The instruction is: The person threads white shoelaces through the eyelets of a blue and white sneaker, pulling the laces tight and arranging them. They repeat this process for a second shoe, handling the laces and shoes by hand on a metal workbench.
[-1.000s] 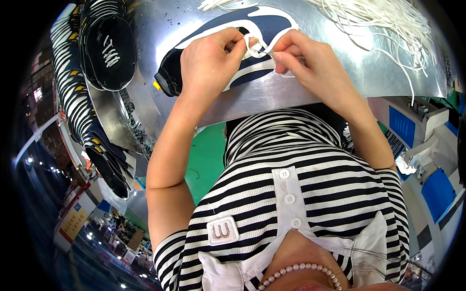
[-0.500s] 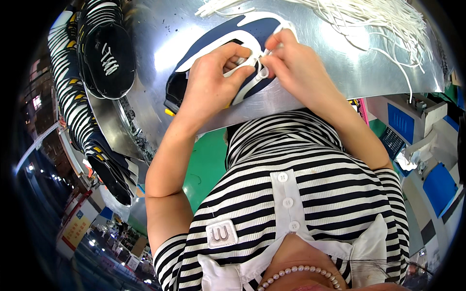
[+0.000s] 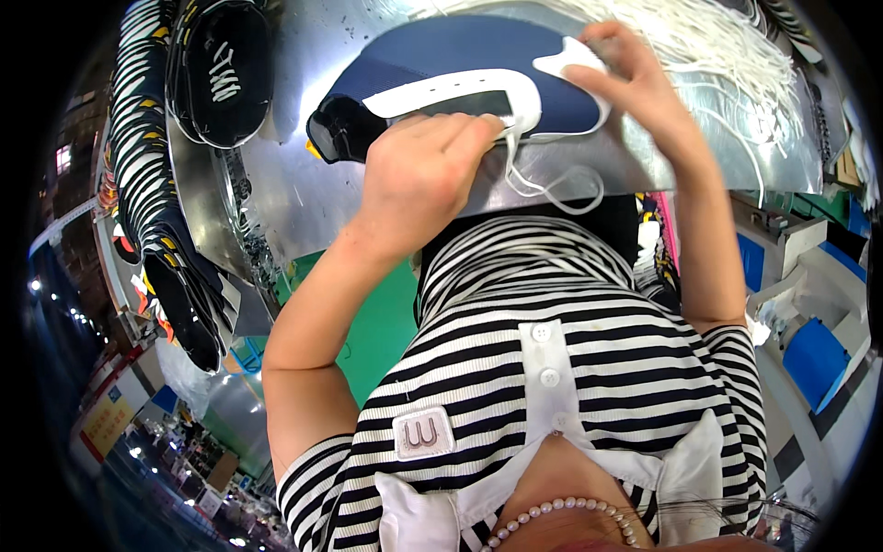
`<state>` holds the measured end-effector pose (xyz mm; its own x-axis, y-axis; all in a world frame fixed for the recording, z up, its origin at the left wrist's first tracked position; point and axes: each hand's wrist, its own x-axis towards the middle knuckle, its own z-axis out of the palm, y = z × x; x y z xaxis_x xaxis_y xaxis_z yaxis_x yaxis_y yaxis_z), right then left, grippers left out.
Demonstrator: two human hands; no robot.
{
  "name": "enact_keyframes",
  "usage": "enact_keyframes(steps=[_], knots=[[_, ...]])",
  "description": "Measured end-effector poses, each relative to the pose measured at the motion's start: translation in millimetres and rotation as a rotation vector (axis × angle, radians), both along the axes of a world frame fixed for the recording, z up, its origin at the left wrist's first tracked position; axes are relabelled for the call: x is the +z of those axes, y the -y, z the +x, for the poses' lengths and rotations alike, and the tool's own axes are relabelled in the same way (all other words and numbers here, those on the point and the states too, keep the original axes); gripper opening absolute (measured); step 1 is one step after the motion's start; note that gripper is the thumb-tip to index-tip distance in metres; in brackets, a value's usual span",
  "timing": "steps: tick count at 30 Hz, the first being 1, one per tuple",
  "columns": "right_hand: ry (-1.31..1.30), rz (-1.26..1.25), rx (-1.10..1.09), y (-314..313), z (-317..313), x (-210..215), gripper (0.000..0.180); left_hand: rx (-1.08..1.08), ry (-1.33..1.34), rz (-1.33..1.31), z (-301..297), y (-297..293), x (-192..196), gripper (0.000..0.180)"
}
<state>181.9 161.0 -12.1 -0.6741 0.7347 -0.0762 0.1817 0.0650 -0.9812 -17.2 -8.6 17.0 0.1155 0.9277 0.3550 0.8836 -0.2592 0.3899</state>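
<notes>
Shoe upper (image 3: 460,51): turned | left hand (image 3: 423,175): grasping it | right hand (image 3: 639,87): released lace (image 3: 512,164)

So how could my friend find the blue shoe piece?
At the shiny metal table, find the left hand. It holds a shoe upper trailing a white lace. Unlike the black-looking stacked uppers further left, this one shows a broad blue side.

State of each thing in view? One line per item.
Left hand: fingers curled closed on the shoe upper
Right hand: open, by the toe
Shoe upper: tilted on its side, partly unlaced
White lace: loose, looped
Lace pile: tangled
Dark uppers: stacked, top one laced
</notes>
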Motion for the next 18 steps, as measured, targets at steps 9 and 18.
enact_keyframes(steps=[9, 18], knots=[[-0.034, 0.175, -0.166, 31.9, -34.7, -20.3, 0.052, 0.354, 1.002, -1.159, -32.0, -22.0, 20.1, 0.036], [0.096, 0.176, -0.187, 34.6, -36.3, -9.6, 0.051, 0.311, 0.972, -1.290, -30.4, -35.3, 4.2, 0.024]])
